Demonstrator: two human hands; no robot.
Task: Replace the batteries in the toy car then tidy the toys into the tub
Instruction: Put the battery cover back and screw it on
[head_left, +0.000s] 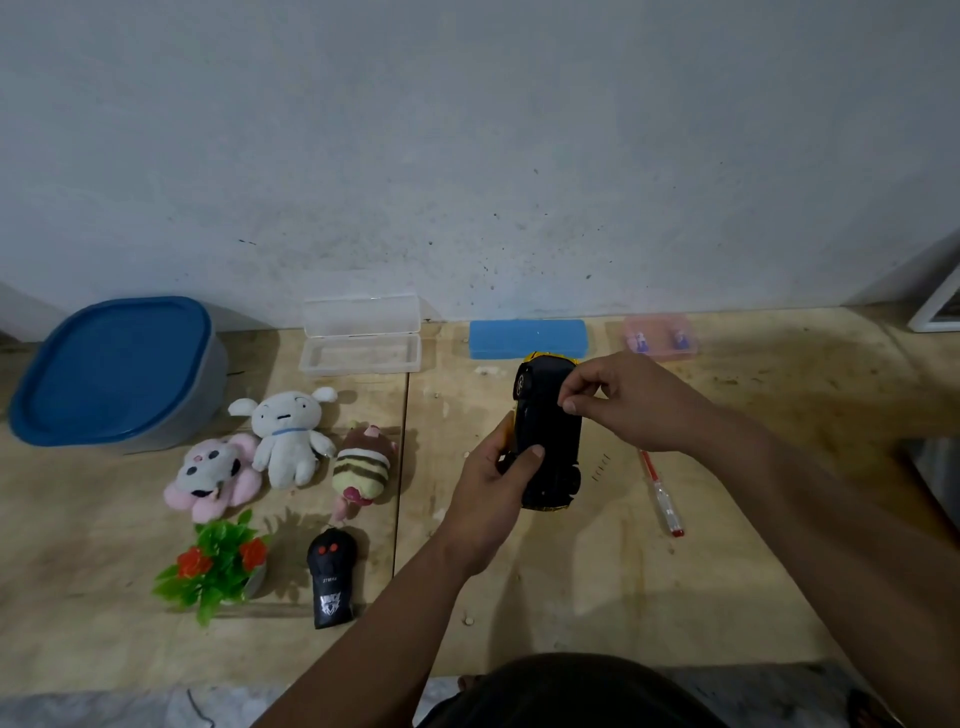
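Note:
I hold the yellow toy car (550, 431) upside down above the wooden table, its black underside facing me. My left hand (493, 488) grips its left side near the rear wheel. My right hand (623, 405) pinches the right edge of the underside near the front; what lies under the fingertips is hidden. The grey tub with a blue lid (114, 371) stands shut at the far left. A white plush (291, 436), a pink plush (210, 478), a striped plush (363, 467), a plastic plant (218, 564) and the black remote (331, 577) lie on the left half.
An open clear case (361, 338), a blue case (527, 338) and a small pink box (660, 338) sit along the wall. A red-tipped screwdriver (662, 493) and a few tiny screws (600, 467) lie right of the car. A white frame (935, 306) stands far right.

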